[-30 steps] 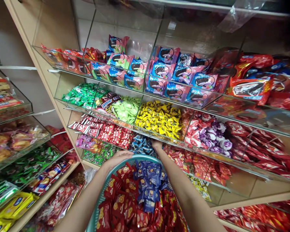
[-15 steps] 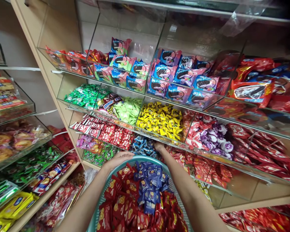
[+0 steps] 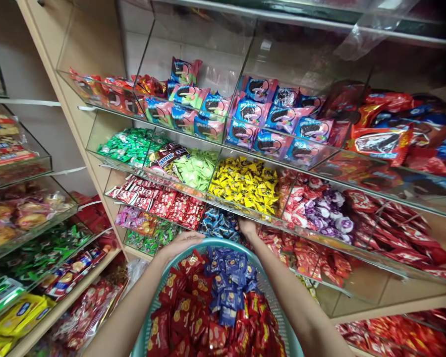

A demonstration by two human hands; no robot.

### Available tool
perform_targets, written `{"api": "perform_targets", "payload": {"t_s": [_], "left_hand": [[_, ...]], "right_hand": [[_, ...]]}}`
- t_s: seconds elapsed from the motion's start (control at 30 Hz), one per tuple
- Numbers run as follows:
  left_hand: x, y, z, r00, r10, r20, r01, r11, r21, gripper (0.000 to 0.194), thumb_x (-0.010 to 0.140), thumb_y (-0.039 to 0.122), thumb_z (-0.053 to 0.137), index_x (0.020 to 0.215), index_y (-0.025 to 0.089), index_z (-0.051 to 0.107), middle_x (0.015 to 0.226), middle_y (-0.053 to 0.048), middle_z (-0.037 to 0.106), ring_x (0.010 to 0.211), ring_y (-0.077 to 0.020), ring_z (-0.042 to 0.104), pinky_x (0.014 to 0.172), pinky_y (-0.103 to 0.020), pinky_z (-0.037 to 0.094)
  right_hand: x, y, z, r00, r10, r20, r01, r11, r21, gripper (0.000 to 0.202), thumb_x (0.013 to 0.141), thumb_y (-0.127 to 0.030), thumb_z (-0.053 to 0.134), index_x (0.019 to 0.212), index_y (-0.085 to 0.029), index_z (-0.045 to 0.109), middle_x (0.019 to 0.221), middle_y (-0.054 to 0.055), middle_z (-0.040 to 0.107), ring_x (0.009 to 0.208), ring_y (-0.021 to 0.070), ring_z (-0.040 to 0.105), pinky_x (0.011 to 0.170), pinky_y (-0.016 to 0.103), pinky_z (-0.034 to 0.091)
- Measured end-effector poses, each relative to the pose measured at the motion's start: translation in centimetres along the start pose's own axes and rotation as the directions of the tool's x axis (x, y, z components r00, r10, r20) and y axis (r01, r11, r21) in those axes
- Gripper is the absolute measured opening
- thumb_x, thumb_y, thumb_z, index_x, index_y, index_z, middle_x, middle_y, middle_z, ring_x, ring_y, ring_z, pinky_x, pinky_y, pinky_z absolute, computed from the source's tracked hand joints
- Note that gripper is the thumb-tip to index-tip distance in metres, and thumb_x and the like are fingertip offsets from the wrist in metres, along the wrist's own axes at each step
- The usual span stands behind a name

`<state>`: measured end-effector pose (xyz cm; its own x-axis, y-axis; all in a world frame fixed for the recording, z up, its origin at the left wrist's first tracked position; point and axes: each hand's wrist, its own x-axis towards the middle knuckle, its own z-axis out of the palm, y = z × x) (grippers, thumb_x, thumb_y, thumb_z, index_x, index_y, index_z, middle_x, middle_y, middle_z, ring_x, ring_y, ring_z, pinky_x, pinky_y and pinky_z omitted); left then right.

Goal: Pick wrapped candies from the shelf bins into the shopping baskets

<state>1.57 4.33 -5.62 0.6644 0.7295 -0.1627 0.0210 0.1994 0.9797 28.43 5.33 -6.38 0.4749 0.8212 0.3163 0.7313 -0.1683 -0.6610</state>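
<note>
A teal plastic basket (image 3: pixel 159 277) is close in front of me, filled with wrapped sweets: red packets with orange pictures (image 3: pixel 184 307), blue-purple packets (image 3: pixel 228 277) and shiny red ones (image 3: pixel 262 322). My left hand (image 3: pixel 182 241) grips the basket's far left rim, its fingers laid over the edge. Beyond the rim, my right hand (image 3: pixel 247 228) reaches into a low shelf bin, at the right side of some dark blue wrapped sweets (image 3: pixel 219 223). The shelf edge and the hand itself hide its fingertips, so I cannot make out whether it holds anything.
Clear-fronted shelf bins rise ahead, holding yellow sweets (image 3: pixel 245 183), light green packets (image 3: pixel 196 168), purple-and-white sweets (image 3: pixel 325 210) and dark biscuit packs (image 3: pixel 252 111). A glass shelf edge (image 3: pixel 262 218) runs just above my right hand. Another stocked rack (image 3: pixel 18 198) stands left.
The view has shifted very slightly. My left hand stays on the basket rim, and my right hand stays at the blue sweets with a little more of its back showing.
</note>
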Motion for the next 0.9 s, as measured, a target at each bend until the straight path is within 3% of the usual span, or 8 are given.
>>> {"api": "perform_targets", "payload": {"t_s": [0.13, 0.23, 0.3, 0.37, 0.47, 0.53, 0.7, 0.9], "left_hand": [[0.1, -0.1, 0.0, 1.0, -0.02, 0.006, 0.02, 1.0, -0.016, 0.044, 0.061, 0.04, 0.067, 0.097, 0.015, 0.063, 0.096, -0.007, 0.065, 0.088, -0.0188, 0.059, 0.081, -0.028, 0.043], [-0.1, 0.2, 0.1, 0.999, -0.037, 0.023, 0.038, 0.999, -0.025, 0.047, 0.062, 0.041, 0.066, 0.103, 0.018, 0.06, 0.097, -0.007, 0.065, 0.087, -0.0187, 0.06, 0.081, -0.029, 0.043], [-0.2, 0.5, 0.1, 0.999, -0.028, 0.03, 0.029, 0.999, -0.022, 0.046, 0.064, 0.042, 0.065, 0.104, 0.019, 0.059, 0.098, -0.006, 0.064, 0.086, -0.0182, 0.06, 0.08, -0.029, 0.043], [-0.3, 0.7, 0.2, 0.999, -0.004, 0.035, 0.004, 1.0, 0.014, 0.041, 0.065, 0.042, 0.064, 0.099, 0.019, 0.062, 0.099, -0.006, 0.064, 0.087, -0.0185, 0.059, 0.08, -0.028, 0.043], [-0.4, 0.8, 0.2, 0.997, 0.013, 0.073, -0.019, 0.997, 0.078, 0.035, 0.066, 0.042, 0.063, 0.089, 0.016, 0.066, 0.1, -0.006, 0.064, 0.091, -0.0202, 0.057, 0.082, -0.028, 0.042], [-0.3, 0.7, 0.2, 0.994, 0.013, 0.109, -0.022, 0.996, 0.085, 0.033, 0.066, 0.041, 0.063, 0.086, 0.015, 0.067, 0.102, -0.006, 0.063, 0.094, -0.0212, 0.056, 0.085, -0.029, 0.041], [-0.1, 0.4, 0.1, 0.993, 0.029, 0.118, -0.041, 0.994, 0.099, 0.025, 0.059, 0.035, 0.07, 0.075, 0.016, 0.068, 0.111, -0.005, 0.059, 0.103, -0.0214, 0.052, 0.091, -0.029, 0.036], [-0.3, 1.0, 0.1, 0.986, 0.037, 0.162, -0.069, 0.978, 0.195, 0.021, 0.059, 0.033, 0.07, 0.069, 0.016, 0.066, 0.114, -0.005, 0.057, 0.107, -0.0212, 0.049, 0.095, -0.027, 0.031]], "right_hand": [[-2.0, -1.1, -1.8, 1.0, -0.001, -0.014, 0.002, 0.999, 0.035, 0.024, 0.079, -0.028, 0.039, 0.073, -0.016, 0.059, 0.044, 0.002, 0.055, 0.043, 0.0171, 0.055, 0.06, 0.03, 0.043], [-4.1, -2.4, -3.3, 0.999, -0.001, -0.048, 0.01, 0.98, 0.198, 0.021, 0.078, -0.032, 0.041, 0.07, -0.018, 0.054, 0.049, 0.002, 0.056, 0.044, 0.0159, 0.055, 0.053, 0.028, 0.043], [-5.9, -3.3, -4.1, 0.998, 0.057, -0.013, -0.046, 0.909, 0.414, 0.019, 0.077, -0.036, 0.044, 0.072, -0.018, 0.051, 0.052, 0.0, 0.056, 0.042, 0.0138, 0.054, 0.044, 0.025, 0.04], [-7.7, -4.2, -4.5, 0.99, 0.129, 0.063, -0.141, 0.779, 0.611, 0.02, 0.074, -0.038, 0.049, 0.075, -0.018, 0.05, 0.055, -0.002, 0.057, 0.041, 0.0117, 0.053, 0.038, 0.022, 0.038], [-10.4, -5.5, -4.0, 0.964, 0.175, 0.202, -0.267, 0.605, 0.75, 0.023, 0.07, -0.039, 0.056, 0.076, -0.017, 0.05, 0.057, -0.002, 0.058, 0.043, 0.0098, 0.054, 0.037, 0.018, 0.037], [-12.0, -6.4, -3.1, 0.948, 0.159, 0.275, -0.316, 0.547, 0.775, 0.025, 0.07, -0.04, 0.057, 0.077, -0.017, 0.051, 0.06, -0.001, 0.059, 0.045, 0.0097, 0.056, 0.038, 0.017, 0.038], [-14.3, -8.2, -0.9, 0.942, 0.136, 0.307, -0.332, 0.512, 0.793, 0.026, 0.071, -0.042, 0.057, 0.075, -0.017, 0.05, 0.062, 0.0, 0.06, 0.051, 0.0117, 0.059, 0.042, 0.019, 0.042], [-14.8, -8.3, -0.3, 0.948, 0.167, 0.27, -0.317, 0.502, 0.805, 0.024, 0.072, -0.041, 0.056, 0.074, -0.018, 0.051, 0.06, 0.0, 0.061, 0.05, 0.0119, 0.058, 0.042, 0.02, 0.042]]}}
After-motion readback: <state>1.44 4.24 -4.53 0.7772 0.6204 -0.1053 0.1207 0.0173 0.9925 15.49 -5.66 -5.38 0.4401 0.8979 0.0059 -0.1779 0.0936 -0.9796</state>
